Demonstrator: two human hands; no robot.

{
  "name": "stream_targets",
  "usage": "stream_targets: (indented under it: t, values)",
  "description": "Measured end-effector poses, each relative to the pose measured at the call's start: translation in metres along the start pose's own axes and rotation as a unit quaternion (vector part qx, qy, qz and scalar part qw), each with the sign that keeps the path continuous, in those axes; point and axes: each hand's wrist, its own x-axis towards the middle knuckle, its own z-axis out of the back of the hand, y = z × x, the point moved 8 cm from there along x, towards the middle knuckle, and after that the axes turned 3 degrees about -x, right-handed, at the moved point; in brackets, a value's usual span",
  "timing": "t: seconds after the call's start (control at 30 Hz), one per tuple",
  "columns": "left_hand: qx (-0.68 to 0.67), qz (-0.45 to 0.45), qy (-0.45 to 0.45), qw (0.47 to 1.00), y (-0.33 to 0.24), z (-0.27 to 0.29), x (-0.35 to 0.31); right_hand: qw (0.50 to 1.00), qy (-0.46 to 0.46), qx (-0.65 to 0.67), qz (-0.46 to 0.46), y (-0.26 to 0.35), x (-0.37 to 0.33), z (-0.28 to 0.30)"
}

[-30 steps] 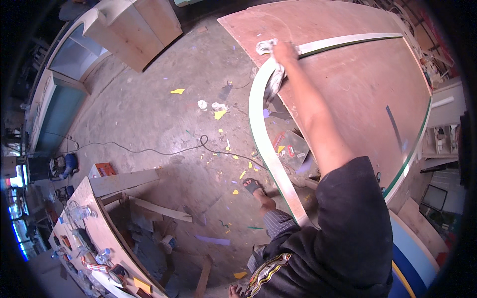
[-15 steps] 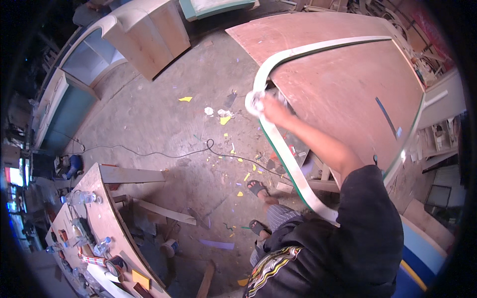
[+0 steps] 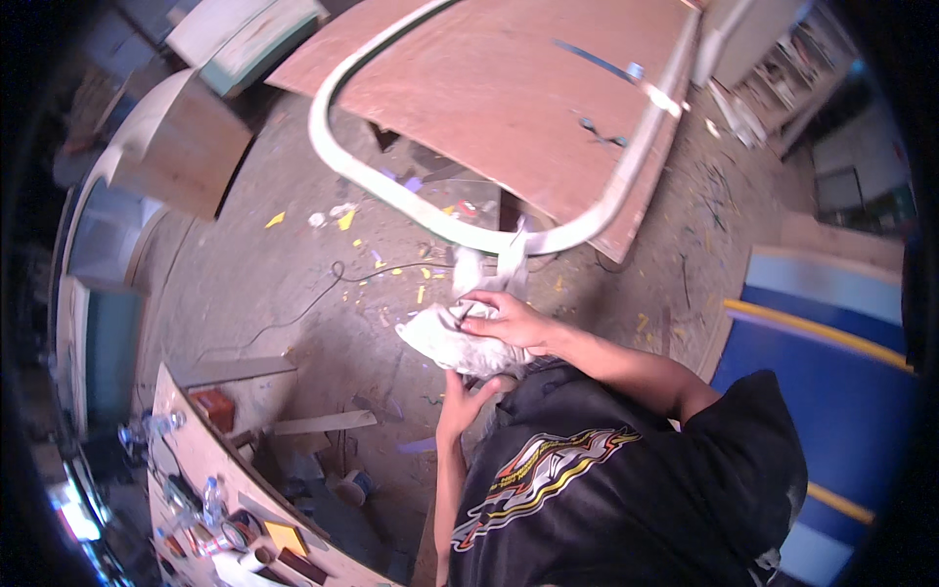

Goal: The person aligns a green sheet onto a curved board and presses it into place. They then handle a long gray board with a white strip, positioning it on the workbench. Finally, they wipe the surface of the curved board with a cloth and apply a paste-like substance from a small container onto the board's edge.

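A bunched white cloth (image 3: 430,338) hangs in front of my body. My right hand (image 3: 507,321) is closed on its upper side, fingers curled into the folds. At its lower edge is my left hand (image 3: 460,403), the thumb apart and the fingertips partly hidden by the fabric; it seems to hold the cloth from below. Two pale tails of cloth (image 3: 471,274) stretch toward a white rounded frame (image 3: 416,207). Whether they touch it I cannot tell. The frame lies on and overhangs a reddish plywood panel (image 3: 489,108).
A workbench (image 3: 210,440) with bottles and tools stands at the lower left. Yellow scraps (image 3: 346,220) and a dark cable (image 3: 337,279) lie on the floor. Blue striped panels (image 3: 812,391) are at the right, wooden cabinets (image 3: 186,147) at the far left. A blue strip (image 3: 592,61) rests on the plywood.
My right hand has come off the frame's left corner and back toward my body with the cloth. The left hand has come into view at the cloth. The view has swung to the right.
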Motion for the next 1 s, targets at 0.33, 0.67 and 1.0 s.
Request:
stream_targets:
  t: [0.33, 0.67, 1.0]
  values:
    - [-0.132, 0.138, 0.181, 0.965, -0.014, -0.165, 0.051, 0.966, -0.056, -0.251, -0.015, -0.023, -0.163, 0.134]
    - [0.134, 0.085, -0.08, 0.984, -0.03, -0.149, 0.068, 0.324, -0.654, -0.202, 0.653, 0.304, -0.449, 0.467]
    - [0.209, -0.008, -0.186, 0.96, -0.07, -0.318, 0.088, 0.884, 0.116, -0.451, -0.028, -0.208, -0.226, 0.476]
